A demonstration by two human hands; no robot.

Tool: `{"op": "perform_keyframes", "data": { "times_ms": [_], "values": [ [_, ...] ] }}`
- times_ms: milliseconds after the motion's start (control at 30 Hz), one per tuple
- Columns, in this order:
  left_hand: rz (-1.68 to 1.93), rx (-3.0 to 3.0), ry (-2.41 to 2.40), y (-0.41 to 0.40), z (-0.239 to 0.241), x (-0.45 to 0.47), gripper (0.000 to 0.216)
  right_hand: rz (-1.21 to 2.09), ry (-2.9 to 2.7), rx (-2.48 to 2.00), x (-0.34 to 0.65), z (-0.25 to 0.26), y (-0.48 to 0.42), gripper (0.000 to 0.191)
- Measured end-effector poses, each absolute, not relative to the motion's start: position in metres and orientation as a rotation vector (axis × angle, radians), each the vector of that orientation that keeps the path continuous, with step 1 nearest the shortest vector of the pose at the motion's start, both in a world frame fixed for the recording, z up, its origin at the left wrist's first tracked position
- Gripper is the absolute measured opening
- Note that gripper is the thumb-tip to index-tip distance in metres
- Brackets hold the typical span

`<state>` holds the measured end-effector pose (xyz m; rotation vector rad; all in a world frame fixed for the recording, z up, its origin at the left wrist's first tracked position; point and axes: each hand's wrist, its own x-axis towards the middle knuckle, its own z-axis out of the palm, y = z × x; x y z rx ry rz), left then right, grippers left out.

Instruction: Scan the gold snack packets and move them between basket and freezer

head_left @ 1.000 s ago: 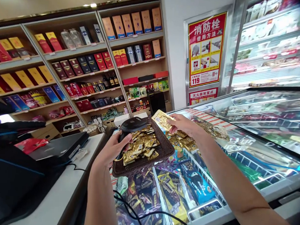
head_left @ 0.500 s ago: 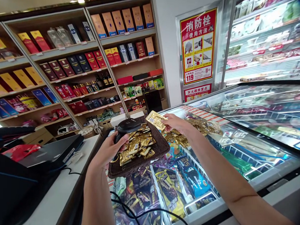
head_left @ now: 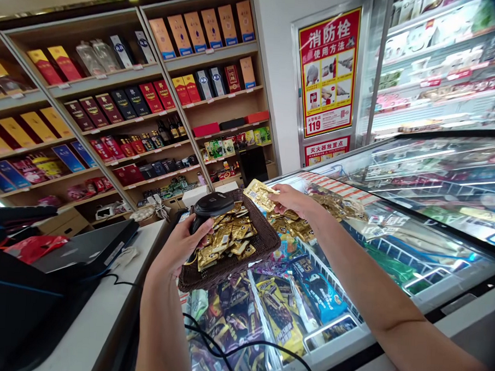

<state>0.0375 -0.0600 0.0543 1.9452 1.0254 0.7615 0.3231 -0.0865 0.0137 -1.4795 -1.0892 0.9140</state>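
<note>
Shop shelves of boxed bottles fill the back wall, and up front a glass-topped freezer (head_left: 392,252) carries a dark woven basket (head_left: 265,245) heaped with gold sachets (head_left: 229,236). The left hand (head_left: 179,253) has its fingers wrapped tight round a black scanner (head_left: 211,205). The right hand (head_left: 294,201) pinches a single gold packet (head_left: 260,194) by one edge, just over the basket's far rim. That pinch looks pretty thin, so the packet could slip out. The basket also sits close to the freezer's edge, so a bump from the left wrist or a tug on the scanner cable (head_left: 224,346) might tip it.
</note>
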Motion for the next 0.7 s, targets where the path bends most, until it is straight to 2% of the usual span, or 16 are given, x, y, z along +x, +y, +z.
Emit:
{"op": "perform_keyframes", "data": {
  "times_ms": [333,700],
  "values": [
    [0.754,1.954,1.04,-0.0607,0.052,0.0409,0.041,0.922,-1.118,-1.491,0.3227,0.0143,-0.0855,0.021],
    [0.724,2.018,1.032,-0.0645,0.0524,0.0451,0.041,0.933,-1.126,-1.462,0.3235,0.014,-0.0866,0.021]
  ]
}}
